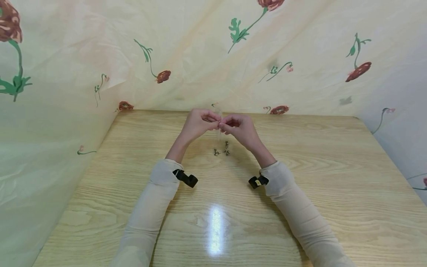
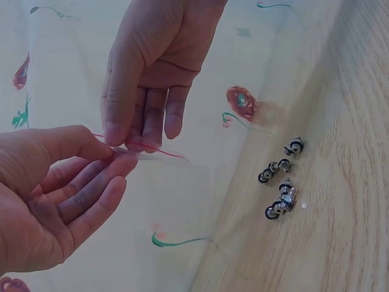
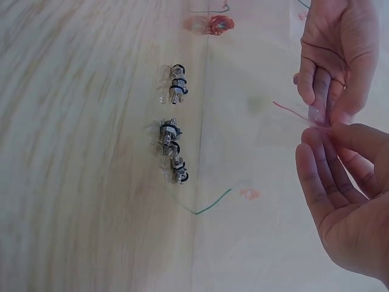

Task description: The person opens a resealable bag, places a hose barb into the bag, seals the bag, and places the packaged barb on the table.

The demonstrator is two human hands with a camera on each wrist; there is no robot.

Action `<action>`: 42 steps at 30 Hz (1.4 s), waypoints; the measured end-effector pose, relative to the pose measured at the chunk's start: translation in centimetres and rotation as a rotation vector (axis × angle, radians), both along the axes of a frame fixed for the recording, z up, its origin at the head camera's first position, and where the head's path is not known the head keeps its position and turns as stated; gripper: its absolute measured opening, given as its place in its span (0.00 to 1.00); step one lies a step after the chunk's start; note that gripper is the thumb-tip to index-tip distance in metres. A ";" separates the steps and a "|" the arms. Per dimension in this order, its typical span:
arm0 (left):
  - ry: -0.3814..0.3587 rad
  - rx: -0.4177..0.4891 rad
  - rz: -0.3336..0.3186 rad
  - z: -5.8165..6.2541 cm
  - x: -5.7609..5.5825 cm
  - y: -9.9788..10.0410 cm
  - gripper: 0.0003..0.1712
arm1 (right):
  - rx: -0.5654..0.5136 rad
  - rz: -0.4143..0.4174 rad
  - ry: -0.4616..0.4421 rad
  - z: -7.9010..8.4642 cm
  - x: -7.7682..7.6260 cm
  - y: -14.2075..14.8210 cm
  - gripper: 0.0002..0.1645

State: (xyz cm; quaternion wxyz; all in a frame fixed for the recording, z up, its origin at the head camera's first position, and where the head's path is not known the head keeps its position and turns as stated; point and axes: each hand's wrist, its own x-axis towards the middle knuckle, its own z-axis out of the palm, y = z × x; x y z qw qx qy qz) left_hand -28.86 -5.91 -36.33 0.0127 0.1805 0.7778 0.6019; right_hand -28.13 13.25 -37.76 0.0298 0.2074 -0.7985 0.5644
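Note:
Both hands meet above the far part of the table, their fingertips almost together. Between them is a thin, clear plastic bag [image 3: 302,114] with a red line along its edge [image 2: 165,151]. The left hand [image 1: 199,124] pinches the bag's red-lined edge between thumb and forefinger. From the other side, the right hand [image 1: 242,130] pinches the same edge with its thumb and fingers. Much of the film is see-through and blurred. Just nearer than the hands, several small metal fittings [image 1: 227,152] with black rings lie in a loose cluster on the table.
A wood-grain table [image 1: 213,196] extends under both forearms, with a bright light reflection near the front. Flower-printed sheeting [image 1: 200,55] hangs behind the far edge and along the sides. Black straps [image 1: 187,178] with small devices sit at both wrists.

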 end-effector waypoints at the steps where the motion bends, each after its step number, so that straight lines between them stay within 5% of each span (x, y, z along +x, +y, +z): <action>1: 0.002 0.001 0.004 0.0 0.0 0.0 0.07 | 0.003 -0.009 0.001 0.0 0.0 0.0 0.09; 10: -0.040 0.063 0.019 0.0 0.0 0.1 0.08 | 0.002 -0.091 0.028 -0.1 0.4 -0.5 0.15; 42: -0.106 0.067 0.010 -0.3 -0.7 -1.1 0.08 | -0.054 -0.075 0.001 -0.2 0.0 -0.9 0.13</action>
